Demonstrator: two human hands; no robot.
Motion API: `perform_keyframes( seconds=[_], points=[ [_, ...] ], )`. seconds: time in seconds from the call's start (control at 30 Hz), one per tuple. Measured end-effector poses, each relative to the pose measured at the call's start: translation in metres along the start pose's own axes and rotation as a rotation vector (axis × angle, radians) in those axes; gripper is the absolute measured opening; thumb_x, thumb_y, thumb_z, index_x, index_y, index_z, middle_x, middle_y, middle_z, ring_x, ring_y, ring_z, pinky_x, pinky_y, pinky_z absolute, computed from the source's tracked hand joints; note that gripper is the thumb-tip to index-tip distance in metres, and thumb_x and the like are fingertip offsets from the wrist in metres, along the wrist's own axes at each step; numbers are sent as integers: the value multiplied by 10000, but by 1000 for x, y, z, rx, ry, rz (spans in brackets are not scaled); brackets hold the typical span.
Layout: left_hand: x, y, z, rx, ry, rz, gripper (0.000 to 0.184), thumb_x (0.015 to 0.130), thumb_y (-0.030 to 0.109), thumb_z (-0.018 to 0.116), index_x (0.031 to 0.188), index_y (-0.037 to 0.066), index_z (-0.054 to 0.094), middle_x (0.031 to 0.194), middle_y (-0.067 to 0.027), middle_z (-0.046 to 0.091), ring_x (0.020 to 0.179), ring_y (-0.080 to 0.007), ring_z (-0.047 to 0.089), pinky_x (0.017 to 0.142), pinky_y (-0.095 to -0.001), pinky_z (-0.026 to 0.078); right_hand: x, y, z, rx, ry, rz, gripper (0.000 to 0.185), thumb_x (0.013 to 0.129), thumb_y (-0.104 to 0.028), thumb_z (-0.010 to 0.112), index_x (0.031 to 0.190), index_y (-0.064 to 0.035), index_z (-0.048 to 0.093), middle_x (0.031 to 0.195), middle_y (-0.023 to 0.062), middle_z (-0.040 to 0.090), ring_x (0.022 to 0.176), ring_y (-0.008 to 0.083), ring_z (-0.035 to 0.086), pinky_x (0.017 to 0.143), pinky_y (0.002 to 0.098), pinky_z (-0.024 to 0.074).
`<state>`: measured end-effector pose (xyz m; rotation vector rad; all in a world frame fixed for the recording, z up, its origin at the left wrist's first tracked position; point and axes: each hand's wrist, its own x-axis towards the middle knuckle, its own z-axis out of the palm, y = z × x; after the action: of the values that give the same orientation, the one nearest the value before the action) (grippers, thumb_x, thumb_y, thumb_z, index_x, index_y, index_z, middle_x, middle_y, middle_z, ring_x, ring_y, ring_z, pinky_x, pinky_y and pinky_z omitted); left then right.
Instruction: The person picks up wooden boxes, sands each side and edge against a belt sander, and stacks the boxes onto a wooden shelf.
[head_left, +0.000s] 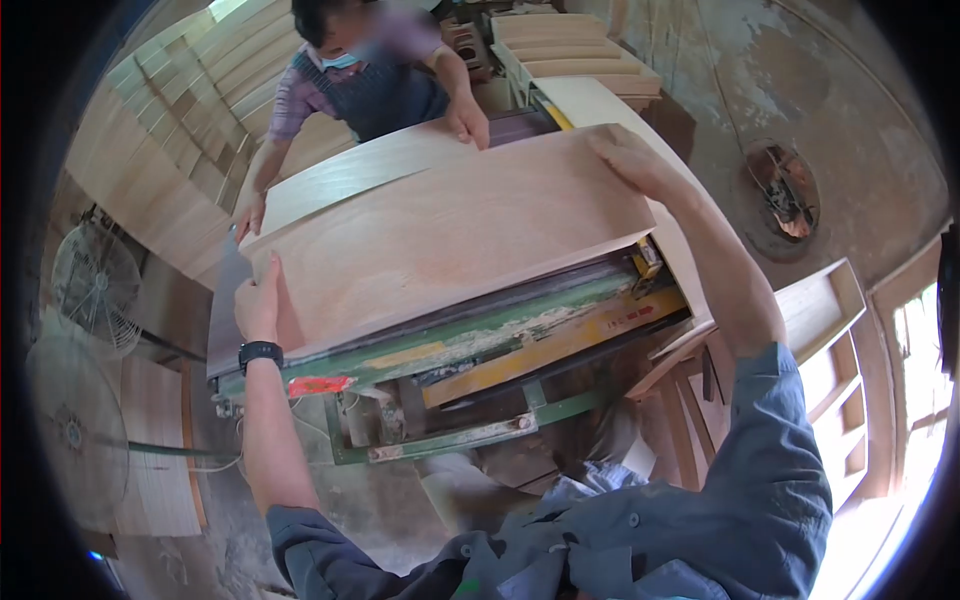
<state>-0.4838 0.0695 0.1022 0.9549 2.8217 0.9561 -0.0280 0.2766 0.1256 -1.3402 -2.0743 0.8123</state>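
Note:
A wide wooden board [450,235] lies tilted over a green and yellow machine [500,320]. My left hand [262,300], below a dark wristwatch, grips the board's left end. At the far right corner my right hand [630,160] holds the board's edge, its fingers partly hidden behind it. Behind this board is a second, paler board [350,180], partly overlapped by the first. A co-worker across the machine has one hand [468,122] on the paler board's top edge and the other hand [250,215] at its left end.
Two fans [97,275] stand at the left beside leaning wooden panels [150,210]. Stacked wooden frames [580,60] are at the back. A pale side surface [600,105] runs behind my right hand. An open wooden frame [850,290] stands at the right, near a bright opening.

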Motion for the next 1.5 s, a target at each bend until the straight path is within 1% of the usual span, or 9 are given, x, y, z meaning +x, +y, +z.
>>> perform_keyframes(
  seconds=[0.07, 0.17, 0.23, 0.33, 0.37, 0.43, 0.57, 0.87, 1.5],
  points=[
    [12, -1, 32, 14, -30, -2, 779, 666, 671, 492, 1001, -26, 592, 995, -229, 583, 979, -342, 544, 822, -381, 414, 11, 5, 4, -154, -8, 57, 512, 867, -310, 431, 1216, 61, 377, 1170, 196, 463, 1087, 219, 439, 941, 298, 309],
    [21, 4, 61, 87, -63, -36, 795, 665, 687, 464, 999, -22, 591, 1031, -246, 564, 1003, -368, 528, 838, -404, 411, 29, 22, 13, 58, -90, 239, 518, 840, -317, 469, 1158, 90, 425, 1154, 265, 464, 1053, 283, 482, 899, 338, 353],
    [24, 12, 70, 142, -72, -64, 785, 671, 681, 461, 997, -21, 590, 1039, -243, 562, 1000, -365, 531, 841, -410, 412, 50, 49, 29, -126, 91, 118, 584, 861, -354, 423, 1270, 46, 306, 1267, 246, 374, 1210, 312, 337, 990, 339, 271],
    [28, 20, 77, 231, -103, -44, 762, 685, 663, 459, 1016, -12, 582, 1059, -247, 551, 1008, -377, 523, 838, -421, 414, 52, 63, 44, -177, 50, 185, 596, 865, -348, 414, 1291, 41, 261, 1315, 243, 307, 1253, 312, 272, 1014, 338, 249],
    [30, 21, 81, 253, -75, -35, 748, 696, 650, 455, 1028, -9, 577, 1060, -248, 549, 1009, -380, 520, 836, -425, 414, 51, 67, 50, -180, 42, 190, 596, 865, -348, 414, 1291, 41, 261, 1315, 243, 307, 1253, 312, 272, 1014, 338, 249],
    [23, 33, 79, 287, -53, -27, 707, 731, 611, 440, 1035, -14, 570, 1059, -255, 546, 1010, -387, 517, 837, -431, 413, 48, 72, 63, -465, 301, -61, 565, 876, -323, 402, 1289, 35, 256, 1327, 227, 290, 1248, 320, 271, 1020, 352, 248],
    [25, 27, 81, 300, -80, -29, 686, 753, 590, 423, 1021, -23, 572, 1048, -258, 550, 1008, -388, 518, 838, -429, 414, 47, 66, 68, -424, 377, -189, 531, 839, -239, 473, 1236, 72, 307, 1275, 256, 328, 1211, 361, 301, 1005, 404, 258],
    [24, 28, 86, 336, -61, 37, 583, 806, 502, 380, 893, -17, 629, 926, -259, 588, 926, -409, 551, 810, -451, 434, 56, 89, 73, -508, 372, -162, 518, 883, -315, 390, 1259, 35, 319, 1272, 252, 355, 1205, 346, 329, 1011, 386, 242],
    [21, 36, 85, 293, -73, -51, 565, 775, 465, 408, 952, -34, 605, 973, -264, 575, 956, -391, 544, 831, -427, 422, 52, 76, 72, -439, 377, 94, 522, 888, -335, 333, 1258, 32, 311, 1249, 272, 364, 1163, 394, 366, 969, 423, 306]
  ],
)
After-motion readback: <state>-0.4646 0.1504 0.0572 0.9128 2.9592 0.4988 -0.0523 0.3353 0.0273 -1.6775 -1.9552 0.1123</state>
